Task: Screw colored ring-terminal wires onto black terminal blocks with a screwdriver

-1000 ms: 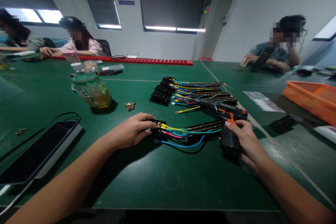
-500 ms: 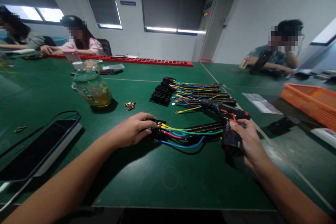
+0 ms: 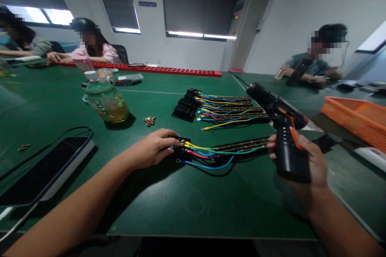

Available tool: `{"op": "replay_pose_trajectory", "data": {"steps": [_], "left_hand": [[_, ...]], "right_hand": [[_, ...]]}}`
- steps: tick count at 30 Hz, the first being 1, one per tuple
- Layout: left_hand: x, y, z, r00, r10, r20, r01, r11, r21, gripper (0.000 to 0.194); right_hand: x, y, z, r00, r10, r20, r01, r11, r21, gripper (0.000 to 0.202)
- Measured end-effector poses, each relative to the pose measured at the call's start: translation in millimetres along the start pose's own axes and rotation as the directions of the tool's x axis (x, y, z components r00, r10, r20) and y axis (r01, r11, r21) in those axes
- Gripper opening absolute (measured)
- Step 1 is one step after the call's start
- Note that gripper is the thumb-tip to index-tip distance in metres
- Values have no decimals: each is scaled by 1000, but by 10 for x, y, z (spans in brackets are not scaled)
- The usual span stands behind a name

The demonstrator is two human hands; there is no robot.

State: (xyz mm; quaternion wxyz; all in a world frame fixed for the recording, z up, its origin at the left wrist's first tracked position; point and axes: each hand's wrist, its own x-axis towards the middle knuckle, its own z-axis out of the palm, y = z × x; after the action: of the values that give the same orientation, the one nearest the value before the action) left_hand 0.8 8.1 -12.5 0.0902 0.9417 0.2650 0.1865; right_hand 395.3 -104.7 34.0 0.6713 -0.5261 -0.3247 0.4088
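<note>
My right hand (image 3: 313,160) is wrapped round the grip of a black and orange cordless screwdriver (image 3: 277,116), raised above the table with its long bit pointing up and to the left. My left hand (image 3: 158,146) rests over a black terminal block (image 3: 184,156) on the table, its fingers closed on it and partly covering it. Yellow, green, red and blue wires (image 3: 223,151) run right from this block to a dark strip (image 3: 241,144). One blue wire with a ring terminal (image 3: 178,161) lies loose in front. Left of the blocks sits a small pile of brass-coloured screws (image 3: 149,121).
Several similar wired blocks (image 3: 184,111) lie behind. At left are a jar (image 3: 105,104) and a phone (image 3: 45,168) with cables. An orange basket (image 3: 356,116) stands at right, a red slotted strip (image 3: 169,70) at the back. Co-workers sit across the green table (image 3: 193,217).
My right hand has lifted the cordless screwdriver up and to the right, turning its bit upward. My left hand and the terminal block have stayed put.
</note>
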Motion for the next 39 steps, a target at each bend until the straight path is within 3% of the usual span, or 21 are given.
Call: {"op": "replay_pose_trajectory", "data": {"steps": [4, 8, 14, 17, 22, 30, 35, 39], "left_hand": [[3, 13, -1, 1000, -3, -5, 3, 1000, -3, 30], [8, 22, -3, 1000, -6, -11, 6, 1000, -12, 30], [-3, 1, 1, 1000, 12, -5, -12, 1000, -21, 30], [-10, -11, 12, 1000, 7, -3, -7, 1000, -15, 30], [-5, -6, 17, 1000, -2, -3, 2, 1000, -14, 30], [-7, -8, 22, 1000, 7, -25, -7, 1000, -14, 30], [-6, -7, 12, 1000, 20, -21, -20, 1000, -19, 30], [-5, 3, 0, 1000, 14, -14, -14, 999, -30, 31]], "right_hand": [[-41, -103, -6, 995, 89, 42, -92, 991, 93, 29], [-99, -121, 1, 991, 91, 97, -103, 986, 128, 35], [-174, -177, 59, 987, -77, 144, 64, 993, 95, 42], [-189, -248, 86, 990, -86, 111, 75, 992, 101, 47], [-215, -381, 231, 967, -189, 169, 169, 978, 126, 63], [-194, -525, 440, 903, -314, 294, 238, 934, 268, 35], [-198, -609, 489, 894, -240, 379, 141, 952, 270, 33], [-190, -709, 513, 936, -92, 340, 71, 995, 73, 44]]}}
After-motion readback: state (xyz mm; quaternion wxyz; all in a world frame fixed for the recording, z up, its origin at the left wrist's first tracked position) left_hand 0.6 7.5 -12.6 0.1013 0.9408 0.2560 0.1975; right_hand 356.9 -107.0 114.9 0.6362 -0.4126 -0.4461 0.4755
